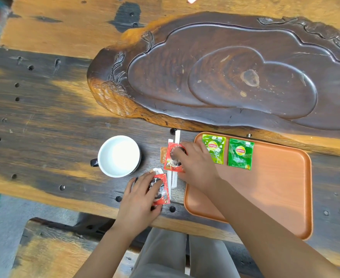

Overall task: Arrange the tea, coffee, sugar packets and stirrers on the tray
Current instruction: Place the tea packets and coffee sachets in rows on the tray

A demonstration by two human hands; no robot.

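An orange tray [275,197] lies on the table at the right. Two green tea packets, one [215,147] beside the other [240,154], lie flat in its far left corner. Left of the tray, my right hand [197,165] grips a red coffee packet [172,157] with fingers on its top. My left hand [143,195] holds a second red coffee packet [161,189] nearer the table's front edge. White wrapped stirrers [174,177] lie under and between the two packets. A brownish packet [162,155] peeks out behind the upper coffee packet.
A white mug [119,156] with a dark handle stands left of the packets. A large carved dark wooden tea board [225,77] fills the far side of the table. The table's front edge runs just below my left hand.
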